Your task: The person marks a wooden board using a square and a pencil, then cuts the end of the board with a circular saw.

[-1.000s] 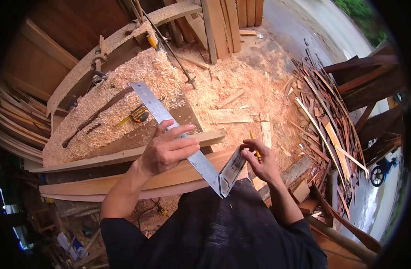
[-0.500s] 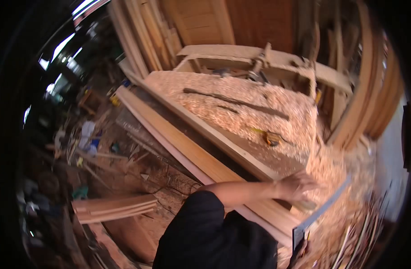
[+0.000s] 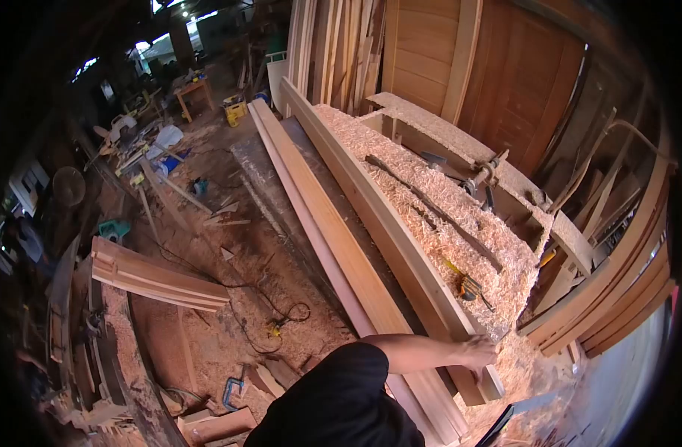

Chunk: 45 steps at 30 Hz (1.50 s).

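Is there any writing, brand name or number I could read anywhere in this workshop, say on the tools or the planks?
None can be read.
The yellow tape measure on the shavings is too small and blurred for any label.
The steel square at the bottom edge shows no legible graduations.
The long planks under the left hand carry no visible marks.

A long desk [image 3: 263, 175] runs away from the viewer, its dark top showing along the left edge. Directly on it lie several long wooden planks [image 3: 333, 231] side by side, lengthwise. To their right a thick bed of wood shavings [image 3: 423, 201] covers the surface, with a dark narrow strip [image 3: 430, 205] lying in it and a yellow tape measure [image 3: 469, 287] near its close end. The left hand [image 3: 479, 350] rests on the near end of a plank.
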### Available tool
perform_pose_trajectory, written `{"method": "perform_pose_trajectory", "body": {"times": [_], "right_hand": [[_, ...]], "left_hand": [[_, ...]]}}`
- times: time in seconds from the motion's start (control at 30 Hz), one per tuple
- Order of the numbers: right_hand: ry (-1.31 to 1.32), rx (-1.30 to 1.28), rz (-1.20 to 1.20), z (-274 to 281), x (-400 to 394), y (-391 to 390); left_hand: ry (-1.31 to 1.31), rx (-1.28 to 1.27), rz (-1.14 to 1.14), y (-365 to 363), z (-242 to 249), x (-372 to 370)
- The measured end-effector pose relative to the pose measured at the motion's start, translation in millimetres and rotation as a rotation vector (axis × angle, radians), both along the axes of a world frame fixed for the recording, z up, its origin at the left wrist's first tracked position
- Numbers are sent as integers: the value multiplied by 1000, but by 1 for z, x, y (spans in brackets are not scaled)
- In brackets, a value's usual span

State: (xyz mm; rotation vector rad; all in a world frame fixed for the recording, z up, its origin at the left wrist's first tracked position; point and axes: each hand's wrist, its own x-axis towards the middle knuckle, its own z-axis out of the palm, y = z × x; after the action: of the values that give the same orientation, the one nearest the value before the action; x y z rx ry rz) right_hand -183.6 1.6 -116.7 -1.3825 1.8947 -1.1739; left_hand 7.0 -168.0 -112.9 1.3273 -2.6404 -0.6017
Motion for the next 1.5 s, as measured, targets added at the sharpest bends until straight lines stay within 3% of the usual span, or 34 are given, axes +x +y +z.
{"method": "perform_pose_trajectory", "body": {"times": [0.17,0.27,0.37,0.43,0.47,0.5,0.53,0.57,0.63,0.7,0.73,0.87,0.97,1.17,1.27,1.5], "right_hand": [[4,15,-19,-2,-5,2],[-4,8,-74,-5,-22,13],[-40,-31,-150,-20,-61,34],[-99,-60,-207,-35,-97,59],[84,137,-196,34,-61,67],[-64,41,-92,20,-71,70],[-85,161,-164,33,-59,74],[24,194,-168,67,-36,73],[58,96,-178,64,-23,70],[170,85,-188,52,-8,66],[163,92,-192,46,0,63],[293,140,-194,59,28,48],[301,100,-249,58,35,43],[201,11,-206,66,32,46],[231,-16,-170,64,20,48],[182,57,-156,72,11,47]], "left_hand": [[-9,-48,32,21,13,6],[88,-246,54,41,-7,5],[-39,-199,55,50,-2,7],[257,-22,13,55,34,26],[232,111,41,61,62,30],[335,63,-26,58,59,36],[392,69,-48,53,50,37],[363,56,-69,52,55,41],[314,208,-75,49,75,49],[468,191,-138,45,67,54],[437,256,-158,42,74,54],[346,78,-436,36,83,52],[197,164,-465,29,86,44],[209,188,-468,25,84,40],[234,38,-506,26,74,36],[150,30,-490,30,79,24]]}}
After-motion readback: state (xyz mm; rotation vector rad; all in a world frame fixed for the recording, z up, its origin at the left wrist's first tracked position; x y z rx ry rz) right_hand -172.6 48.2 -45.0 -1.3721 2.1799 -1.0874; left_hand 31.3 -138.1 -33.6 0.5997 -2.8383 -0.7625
